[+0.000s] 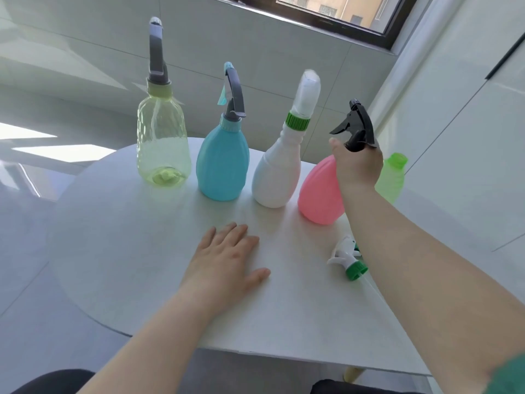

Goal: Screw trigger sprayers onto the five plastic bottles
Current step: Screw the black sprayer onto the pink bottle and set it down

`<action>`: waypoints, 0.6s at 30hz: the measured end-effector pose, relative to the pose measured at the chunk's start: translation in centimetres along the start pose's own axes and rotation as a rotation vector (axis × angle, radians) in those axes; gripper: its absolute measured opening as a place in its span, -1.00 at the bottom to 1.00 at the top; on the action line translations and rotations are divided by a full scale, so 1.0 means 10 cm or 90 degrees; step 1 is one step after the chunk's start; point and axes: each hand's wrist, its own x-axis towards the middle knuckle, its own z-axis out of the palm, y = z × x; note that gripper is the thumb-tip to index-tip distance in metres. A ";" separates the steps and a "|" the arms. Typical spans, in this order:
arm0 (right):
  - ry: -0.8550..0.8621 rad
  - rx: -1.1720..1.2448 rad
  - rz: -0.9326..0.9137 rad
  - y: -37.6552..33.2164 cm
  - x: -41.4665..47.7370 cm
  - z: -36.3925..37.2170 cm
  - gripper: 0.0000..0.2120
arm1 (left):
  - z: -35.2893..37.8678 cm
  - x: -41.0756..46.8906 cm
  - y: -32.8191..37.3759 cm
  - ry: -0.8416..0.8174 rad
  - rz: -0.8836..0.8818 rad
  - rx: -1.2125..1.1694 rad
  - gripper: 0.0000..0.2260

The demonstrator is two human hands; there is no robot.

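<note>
5 bottles [222, 160]: 4 w/ sprayers [356, 126] (1 loose [347, 258]).

Worktop [127, 251], white, rounded edge. Row at 12 o'clock, left to right: clear yellow bottle [163, 143] with grey sprayer; blue bottle [223, 163] with grey sprayer; white bottle [277, 172] with green-collared white sprayer; pink bottle [318, 191]; green bottle [390, 177], uncapped, at 2 o'clock. Right hand [358, 163] grips black trigger sprayer [358, 126] at pink bottle's neck. Left hand [224, 265] flat on worktop, fingers spread. Loose white-and-green trigger sprayer [348, 260] lying at 3 o'clock.
</note>
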 end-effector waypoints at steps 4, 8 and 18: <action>-0.002 0.000 -0.012 0.05 -0.04 0.07 -0.67 | 0.02 0.01 0.00 0.000 0.000 0.007 -0.46; -0.014 -0.008 0.008 0.05 -0.06 0.08 -0.60 | 0.03 0.00 -0.01 0.003 -0.001 0.012 -0.46; -0.163 0.039 0.081 0.17 -0.24 -0.39 -0.32 | 0.00 0.00 -0.01 0.001 0.002 0.010 -0.47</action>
